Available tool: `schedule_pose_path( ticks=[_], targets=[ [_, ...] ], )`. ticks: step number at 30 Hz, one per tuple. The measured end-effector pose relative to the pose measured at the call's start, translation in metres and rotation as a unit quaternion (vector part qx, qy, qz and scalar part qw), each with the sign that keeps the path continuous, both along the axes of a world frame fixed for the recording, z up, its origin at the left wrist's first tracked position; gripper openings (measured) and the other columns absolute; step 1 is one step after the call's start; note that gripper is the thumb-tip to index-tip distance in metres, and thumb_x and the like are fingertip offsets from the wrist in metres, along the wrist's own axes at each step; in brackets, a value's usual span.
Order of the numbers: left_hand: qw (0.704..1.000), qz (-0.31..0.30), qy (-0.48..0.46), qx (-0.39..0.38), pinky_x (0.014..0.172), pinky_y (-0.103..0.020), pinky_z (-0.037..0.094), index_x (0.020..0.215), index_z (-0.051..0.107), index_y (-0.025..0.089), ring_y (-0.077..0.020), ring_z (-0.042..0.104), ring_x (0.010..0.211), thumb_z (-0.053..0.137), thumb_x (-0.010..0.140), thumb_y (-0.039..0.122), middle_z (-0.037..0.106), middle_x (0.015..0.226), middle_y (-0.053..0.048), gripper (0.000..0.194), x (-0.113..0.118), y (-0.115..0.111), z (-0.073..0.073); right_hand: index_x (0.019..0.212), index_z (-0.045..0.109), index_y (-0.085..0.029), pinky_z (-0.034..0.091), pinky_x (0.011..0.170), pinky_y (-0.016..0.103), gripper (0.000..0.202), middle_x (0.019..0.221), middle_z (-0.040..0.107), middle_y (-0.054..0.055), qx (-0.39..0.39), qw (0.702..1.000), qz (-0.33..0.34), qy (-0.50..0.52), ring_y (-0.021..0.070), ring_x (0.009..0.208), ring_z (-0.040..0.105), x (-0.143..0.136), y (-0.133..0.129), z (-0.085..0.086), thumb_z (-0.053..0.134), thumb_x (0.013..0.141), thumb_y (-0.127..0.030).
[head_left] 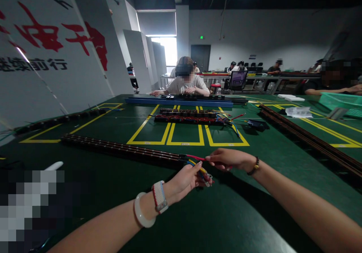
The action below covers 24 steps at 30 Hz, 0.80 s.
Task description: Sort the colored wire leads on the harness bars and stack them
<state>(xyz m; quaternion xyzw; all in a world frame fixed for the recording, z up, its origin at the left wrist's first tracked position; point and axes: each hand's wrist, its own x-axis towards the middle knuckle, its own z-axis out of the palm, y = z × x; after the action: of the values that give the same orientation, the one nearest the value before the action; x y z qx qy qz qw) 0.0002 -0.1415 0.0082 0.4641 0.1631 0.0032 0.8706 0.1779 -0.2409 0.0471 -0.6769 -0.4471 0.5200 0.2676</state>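
Dark green table [203,223]: extended beneath both hands and well beyond them, smooth, with a dull sheen, marked ahead of the hands in yellow tape [145,143]. Brown slatted strip [305,138]: lay well to the right of the right hand, long, straight and ridged, slanting away from it. Dark ribbed bundle [121,148]: lay to the left of the left hand and slightly beyond it, long axis running from just past the fingers far out to the left; ran in parallel dark rows dotted with small bright points; wired end lay nearer to the left hand than to the right. Red-wired bar [188,119]: lay ahead of both hands, apart from them, black-bodied, with a loose tangle of coloured leads at the right end. Left hand [182,179]: closed in a narrow grip around blue and yellow wires [193,162], just right of the bundle's end. Right hand [233,158]: pinched tight on a red wire [195,157], just to the right of the left hand; stretched that lead nearly straight from the bundle's end. Metal lugs [209,177]: showed at the left hand's fingertips, small, shiny, ring-shaped; could not tell whether touched.
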Motion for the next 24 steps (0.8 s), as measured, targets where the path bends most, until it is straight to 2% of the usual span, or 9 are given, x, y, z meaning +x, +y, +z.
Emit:
schedule_pose_path(
  ticks=[3, 7, 11, 15, 17, 20, 24],
  targets=[
    [1.000, -0.004, 0.022, 0.001, 0.072, -0.033, 0.049, 0.082, 0.055, 0.011, -0.0169, 0.064, 0.067, 0.048, 0.090, 0.035, 0.065, 0.072, -0.008, 0.026, 0.001, 0.001, 0.001, 0.074, 0.047, -0.017, 0.023, 0.040, 0.019, 0.037, 0.055, 0.046, -0.006, 0.015, 0.996, -0.060, 0.068, 0.0049, 0.041, 0.033, 0.008, 0.005, -0.011, 0.050, 0.084, -0.052],
    [0.999, -0.005, 0.044, 0.010, 0.066, -0.032, 0.049, 0.077, 0.053, 0.011, -0.0153, 0.061, 0.061, 0.044, 0.092, 0.033, 0.062, 0.067, -0.006, 0.028, 0.001, -0.001, 0.006, 0.067, 0.045, -0.016, 0.024, 0.040, 0.019, 0.037, 0.052, 0.044, -0.005, 0.102, 0.983, -0.151, 0.016, 0.0053, 0.041, 0.036, 0.011, 0.023, -0.020, 0.045, 0.087, -0.048],
    [0.997, -0.010, 0.072, 0.029, 0.060, -0.028, 0.045, 0.075, 0.052, 0.011, -0.0133, 0.058, 0.056, 0.037, 0.094, 0.033, 0.059, 0.065, -0.005, 0.032, 0.000, -0.001, 0.012, 0.062, 0.040, -0.018, 0.023, 0.040, 0.020, 0.040, 0.047, 0.037, -0.006, 0.155, 0.972, -0.171, -0.041, 0.0056, 0.039, 0.031, 0.015, 0.058, -0.023, 0.037, 0.090, -0.046],
    [0.995, -0.014, 0.087, 0.046, 0.059, -0.027, 0.044, 0.075, 0.050, 0.013, -0.0124, 0.057, 0.055, 0.037, 0.094, 0.035, 0.057, 0.062, -0.003, 0.032, 0.000, 0.000, 0.015, 0.062, 0.039, -0.018, 0.022, 0.042, 0.021, 0.039, 0.046, 0.035, -0.007, 0.166, 0.967, -0.171, -0.086, 0.0051, 0.040, 0.028, 0.017, 0.099, -0.021, 0.039, 0.092, -0.043],
    [0.994, -0.016, 0.094, 0.046, 0.059, -0.027, 0.044, 0.075, 0.048, 0.013, -0.0126, 0.057, 0.055, 0.036, 0.094, 0.034, 0.057, 0.063, -0.003, 0.031, 0.000, 0.000, 0.014, 0.062, 0.039, -0.018, 0.022, 0.042, 0.021, 0.039, 0.047, 0.035, -0.007, 0.165, 0.967, -0.163, -0.109, 0.0050, 0.041, 0.027, 0.017, 0.112, -0.021, 0.041, 0.092, -0.042],
    [0.996, -0.014, 0.082, 0.035, 0.059, -0.028, 0.045, 0.076, 0.049, 0.013, -0.0133, 0.057, 0.055, 0.037, 0.094, 0.034, 0.058, 0.064, -0.004, 0.030, 0.002, 0.000, 0.011, 0.061, 0.039, -0.018, 0.024, 0.043, 0.021, 0.042, 0.046, 0.037, -0.006, 0.148, 0.968, -0.147, -0.141, 0.0058, 0.041, 0.030, 0.020, 0.111, -0.023, 0.038, 0.093, -0.044],
    [0.998, -0.006, 0.064, 0.023, 0.060, -0.029, 0.046, 0.076, 0.050, 0.012, -0.0142, 0.059, 0.058, 0.038, 0.094, 0.033, 0.058, 0.065, -0.005, 0.030, 0.002, -0.001, 0.010, 0.052, 0.042, -0.018, 0.029, 0.047, 0.024, 0.054, 0.042, 0.040, -0.002, 0.108, 0.966, -0.129, -0.195, 0.0084, 0.039, 0.035, 0.023, 0.075, -0.020, 0.034, 0.092, -0.054]
  ],
)
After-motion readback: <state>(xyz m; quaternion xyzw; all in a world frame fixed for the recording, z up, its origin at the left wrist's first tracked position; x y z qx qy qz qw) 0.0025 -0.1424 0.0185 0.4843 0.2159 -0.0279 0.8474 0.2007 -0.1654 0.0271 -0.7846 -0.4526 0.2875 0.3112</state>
